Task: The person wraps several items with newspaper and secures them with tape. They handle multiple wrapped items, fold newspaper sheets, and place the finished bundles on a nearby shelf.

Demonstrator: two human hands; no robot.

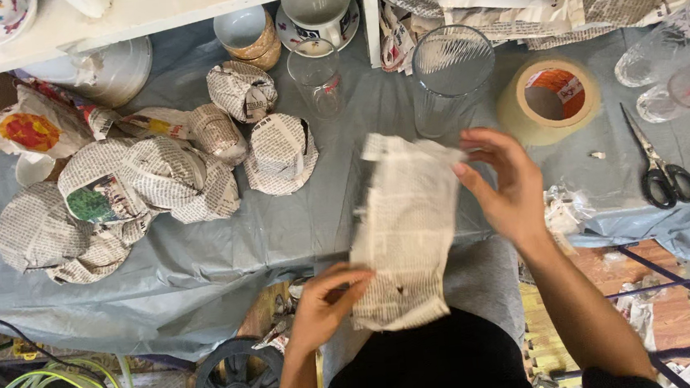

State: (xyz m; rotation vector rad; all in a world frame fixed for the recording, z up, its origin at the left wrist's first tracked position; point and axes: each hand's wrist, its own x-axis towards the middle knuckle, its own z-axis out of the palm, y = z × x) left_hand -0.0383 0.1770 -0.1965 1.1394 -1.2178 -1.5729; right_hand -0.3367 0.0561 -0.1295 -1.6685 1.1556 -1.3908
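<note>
Newspaper bundle [401, 231] is in the air in front of me, above the near edge of the desk [201, 246], long and upright. My left hand [325, 302] pinches its lower edge with closed fingers; my right hand [508, 185] touches the upper corner, fingers half open. I think the paper should be pulled tight and folded flat at the ends. Finished wrapped bundles [139, 185] lie left, tall glass [446, 75] and tape roll [551, 96] just behind.
</note>
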